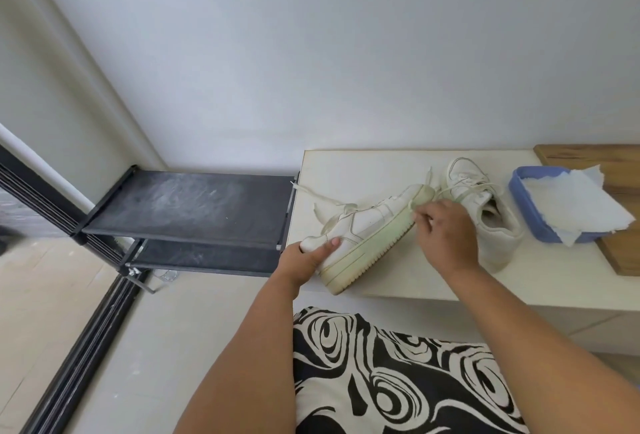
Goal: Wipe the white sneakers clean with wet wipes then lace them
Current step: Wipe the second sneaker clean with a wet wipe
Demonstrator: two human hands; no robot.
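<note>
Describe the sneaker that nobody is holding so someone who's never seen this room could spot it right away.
Start at the low white table against the wall. Near its right end sits a blue tub with a white wipe sticking out; the free sneaker lies just left of that tub, behind the right hand. Unlike the other sneaker, which the left hand grips tilted on its side, no hand holds it.

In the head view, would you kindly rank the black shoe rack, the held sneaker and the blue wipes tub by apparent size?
1. black shoe rack
2. held sneaker
3. blue wipes tub

The sneaker and tub look close, and a wipe hides part of the tub, so that pair is unsure.
</note>
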